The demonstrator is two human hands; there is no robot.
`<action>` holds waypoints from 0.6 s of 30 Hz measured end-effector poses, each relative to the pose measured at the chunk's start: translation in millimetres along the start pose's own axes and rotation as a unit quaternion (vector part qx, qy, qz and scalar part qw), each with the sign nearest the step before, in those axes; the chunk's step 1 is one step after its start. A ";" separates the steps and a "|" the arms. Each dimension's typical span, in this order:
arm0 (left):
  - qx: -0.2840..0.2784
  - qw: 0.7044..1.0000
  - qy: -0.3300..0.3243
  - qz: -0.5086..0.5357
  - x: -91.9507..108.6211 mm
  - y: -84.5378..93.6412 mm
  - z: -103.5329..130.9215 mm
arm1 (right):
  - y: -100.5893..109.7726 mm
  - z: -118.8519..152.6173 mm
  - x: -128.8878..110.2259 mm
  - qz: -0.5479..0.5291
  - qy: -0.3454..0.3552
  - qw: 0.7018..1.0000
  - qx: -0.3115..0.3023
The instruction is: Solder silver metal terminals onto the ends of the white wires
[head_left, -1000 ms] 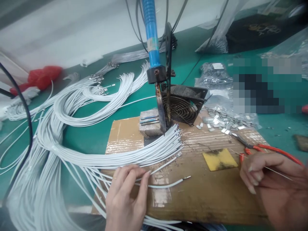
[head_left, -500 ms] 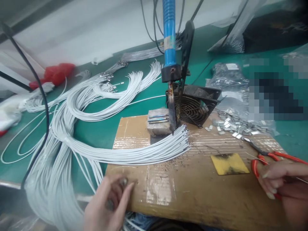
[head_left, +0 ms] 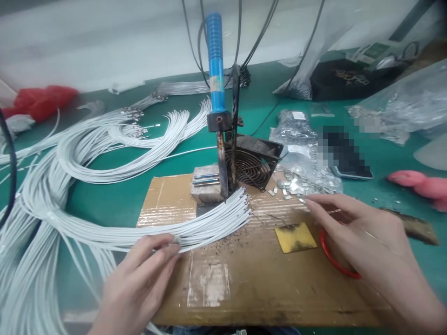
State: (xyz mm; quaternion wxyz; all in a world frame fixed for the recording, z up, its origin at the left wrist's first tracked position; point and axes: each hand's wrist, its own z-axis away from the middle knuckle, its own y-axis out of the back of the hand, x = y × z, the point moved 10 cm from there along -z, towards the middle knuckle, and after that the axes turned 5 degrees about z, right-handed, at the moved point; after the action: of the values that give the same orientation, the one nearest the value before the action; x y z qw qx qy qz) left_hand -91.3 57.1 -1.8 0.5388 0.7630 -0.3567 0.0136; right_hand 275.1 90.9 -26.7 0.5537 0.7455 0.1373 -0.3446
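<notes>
The left hand (head_left: 139, 277) has moved from the bare cardboard (head_left: 265, 288) to the near edge of the white cables (head_left: 209, 229), fingertips drawn together; whether they pinch a cable, I can't tell. The right hand (head_left: 373, 237) has shifted to the metal pieces (head_left: 296, 185), thumb and forefinger converging, their grip unclear. Below it lie a red handle (head_left: 333, 260) and the yellow sponge (head_left: 296, 238) (rather scorched-looking). The cables' ends lie beneath the iron's tip, the fan (head_left: 256, 163) just behind.
</notes>
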 end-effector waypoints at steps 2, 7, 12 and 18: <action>-0.044 0.997 -0.006 0.062 10.1 -6.5 -6.3 | -14.2 -13.6 -9.2 0.065 0.050 0.996 -0.031; -0.154 0.965 0.020 0.209 45.9 -41.1 -22.9 | -50.6 -32.5 -13.5 0.185 0.160 0.965 -0.096; -0.111 0.952 0.094 0.268 56.4 -62.3 -42.6 | -47.4 -30.0 -16.2 0.181 0.174 0.965 -0.073; 0.043 0.978 0.019 0.202 64.2 -36.9 -44.3 | -14.7 -11.9 -5.6 0.080 0.046 0.996 -0.016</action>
State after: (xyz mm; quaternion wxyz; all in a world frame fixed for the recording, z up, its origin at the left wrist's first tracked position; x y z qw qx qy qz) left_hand -6.8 66.1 12.8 0.4981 0.6976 -0.4918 0.1524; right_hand 266.8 108.0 -32.0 0.5847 0.7602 0.1083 -0.2619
